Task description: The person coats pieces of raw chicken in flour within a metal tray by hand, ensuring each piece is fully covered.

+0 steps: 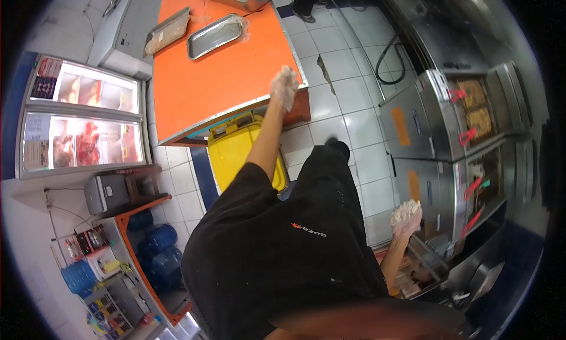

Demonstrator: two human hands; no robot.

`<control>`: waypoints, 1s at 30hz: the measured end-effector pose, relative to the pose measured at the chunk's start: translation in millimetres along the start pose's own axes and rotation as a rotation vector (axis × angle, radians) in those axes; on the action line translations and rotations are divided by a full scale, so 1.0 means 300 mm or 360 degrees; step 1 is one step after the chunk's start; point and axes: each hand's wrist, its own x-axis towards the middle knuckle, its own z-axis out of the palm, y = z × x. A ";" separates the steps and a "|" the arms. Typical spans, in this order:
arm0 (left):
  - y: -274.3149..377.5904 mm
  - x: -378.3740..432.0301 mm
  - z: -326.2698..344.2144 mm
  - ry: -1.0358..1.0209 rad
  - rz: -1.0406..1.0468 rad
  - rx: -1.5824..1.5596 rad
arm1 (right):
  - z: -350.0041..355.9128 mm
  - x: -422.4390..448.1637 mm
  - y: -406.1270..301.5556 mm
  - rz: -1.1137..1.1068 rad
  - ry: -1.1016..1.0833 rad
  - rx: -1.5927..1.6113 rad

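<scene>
My left hand (284,87), in a clear plastic glove with pale clumpy coating on its fingers, is over the near right corner of the orange table (230,81). My right hand (406,218), gloved and thickly coated too, is at the right, near the front of the steel fryers (424,147). Whether either hand holds something under the coating cannot be told. On the table's far side are an emptied-looking steel tray (215,35), a second tray with a plastic-wrapped pale mass (168,32), and a deep steel pan (256,3) of white flour-like crumbs.
A yellow lidded bin (234,152) stands under the table's near edge. Fryer baskets with red handles (467,136) are at the right; some hold browned food. A lit display fridge (84,112) is at the left. Another person's foot (305,16) is on the tiled floor beyond.
</scene>
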 end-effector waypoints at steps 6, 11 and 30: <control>0.313 0.881 -0.336 -0.0130 0.0592 -0.0140 | 0.826 0.347 -0.058 0.0089 0.0026 -0.0204; 0.460 1.283 -0.383 0.0695 0.0372 -0.0268 | 1.239 0.660 -0.092 0.0489 -0.0569 -0.0318; 0.716 1.669 0.091 0.0316 0.0366 0.3693 | 2.381 0.910 -0.119 0.0789 -0.0893 -0.1040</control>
